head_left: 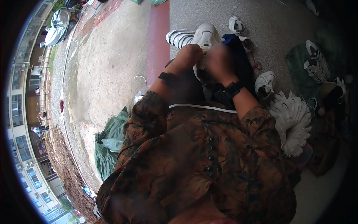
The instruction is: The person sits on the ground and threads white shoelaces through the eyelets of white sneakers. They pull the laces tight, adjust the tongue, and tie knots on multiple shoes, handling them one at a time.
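My left hand (189, 56) and my right hand (219, 62) are closed together on a white sneaker (206, 35) held over my lap. The left hand grips its side near the opening; the right hand is blurred and wraps the heel end. The shoe's toe points away from me. Under it a dark blue cloth (238, 52) lies across my knees. Both wrists wear black bands. My brown patterned top fills the lower middle of the view.
More white sneakers lie on the speckled floor: a striped one (179, 37), one (237, 25) farther off, one (264, 84) at right, and a pair (317, 61) on a green sack. A fanned stack of white insoles (292, 121) sits by my right side. A green bag (110, 143) lies at left.
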`<action>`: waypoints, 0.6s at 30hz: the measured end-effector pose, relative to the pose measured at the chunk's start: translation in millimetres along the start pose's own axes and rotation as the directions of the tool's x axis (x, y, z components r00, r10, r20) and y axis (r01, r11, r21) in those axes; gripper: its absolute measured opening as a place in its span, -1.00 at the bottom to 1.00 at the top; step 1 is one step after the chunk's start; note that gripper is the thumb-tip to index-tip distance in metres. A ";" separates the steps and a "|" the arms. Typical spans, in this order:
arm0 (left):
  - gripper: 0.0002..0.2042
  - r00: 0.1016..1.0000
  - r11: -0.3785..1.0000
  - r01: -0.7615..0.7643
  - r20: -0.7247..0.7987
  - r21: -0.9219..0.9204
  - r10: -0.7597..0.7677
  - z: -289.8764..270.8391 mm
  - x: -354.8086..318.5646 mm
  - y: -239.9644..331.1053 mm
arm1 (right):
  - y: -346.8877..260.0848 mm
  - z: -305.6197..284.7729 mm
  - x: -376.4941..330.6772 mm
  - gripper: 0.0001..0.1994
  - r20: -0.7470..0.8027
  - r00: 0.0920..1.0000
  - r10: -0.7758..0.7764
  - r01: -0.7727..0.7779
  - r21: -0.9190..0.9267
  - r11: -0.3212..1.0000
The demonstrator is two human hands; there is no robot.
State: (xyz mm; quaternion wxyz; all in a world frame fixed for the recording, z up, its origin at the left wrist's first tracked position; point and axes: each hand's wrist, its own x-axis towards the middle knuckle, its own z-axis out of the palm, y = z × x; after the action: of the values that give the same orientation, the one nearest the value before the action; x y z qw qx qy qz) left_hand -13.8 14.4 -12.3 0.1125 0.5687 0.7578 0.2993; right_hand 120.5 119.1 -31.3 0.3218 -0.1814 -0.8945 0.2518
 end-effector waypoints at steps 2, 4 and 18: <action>-0.86 0.994 0.991 0.107 0.011 -0.076 -0.107 -1.2 -5.0 -1.4 | -2.1 1.5 1.2 -0.88 0.036 0.999 -0.022 0.023 -0.031 0.999; -0.84 0.986 0.979 0.167 0.014 -0.118 -0.167 -1.2 -11.7 -6.1 | -1.3 4.2 0.8 -0.88 0.046 0.998 -0.036 0.038 -0.048 0.998; -0.84 0.945 0.790 0.029 0.241 0.613 -0.221 -9.5 10.0 55.8 | 11.2 11.2 -2.8 -0.82 -0.046 0.999 0.015 -0.002 0.260 0.966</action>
State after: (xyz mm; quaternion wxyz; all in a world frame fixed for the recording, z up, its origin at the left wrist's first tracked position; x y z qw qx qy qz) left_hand 22.4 30.2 29.5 0.0594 0.5615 0.8235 -0.0549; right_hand 116.9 123.0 -46.4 0.3628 -0.1474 -0.8451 0.3639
